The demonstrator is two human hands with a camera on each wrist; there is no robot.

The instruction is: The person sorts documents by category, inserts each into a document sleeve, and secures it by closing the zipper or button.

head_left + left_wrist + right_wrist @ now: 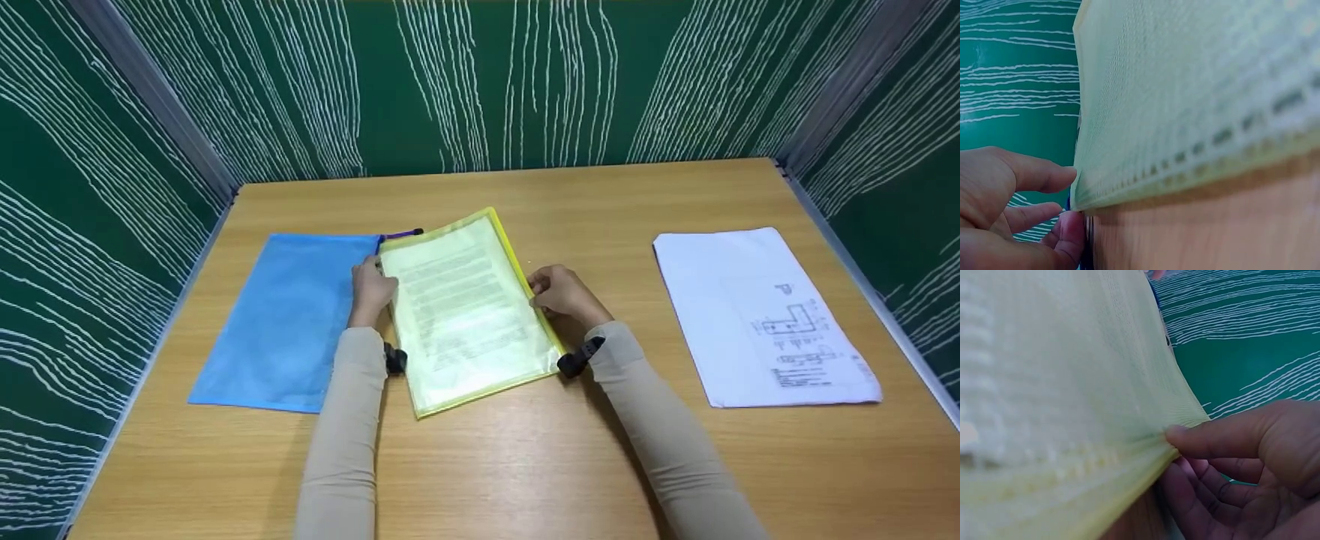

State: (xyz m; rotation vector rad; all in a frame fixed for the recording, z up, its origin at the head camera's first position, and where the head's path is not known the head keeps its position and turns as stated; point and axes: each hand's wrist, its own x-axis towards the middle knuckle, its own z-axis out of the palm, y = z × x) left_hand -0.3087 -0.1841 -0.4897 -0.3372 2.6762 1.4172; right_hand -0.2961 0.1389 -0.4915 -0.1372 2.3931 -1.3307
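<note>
A see-through yellow document folder [465,315] with printed text showing through lies slanted in the middle of the wooden table. At its left edge my left hand [371,291] pinches the border, and the left wrist view has the thumb [1044,175] against the face and fingertips [1069,230] below the edge. My right hand [566,294] grips the opposite edge; in the right wrist view its thumb [1213,436] presses creases into the plastic, with the other fingers curled underneath. Beside the left forearm lies a blue folder [289,322], partly covered by that arm.
On the right side of the table [525,480] rests a white stack of paper [735,315] with a printed drawing. A dark zipper pull [405,234] sticks out behind the yellow folder. Green walls [495,90] with white streaks enclose the back and sides.
</note>
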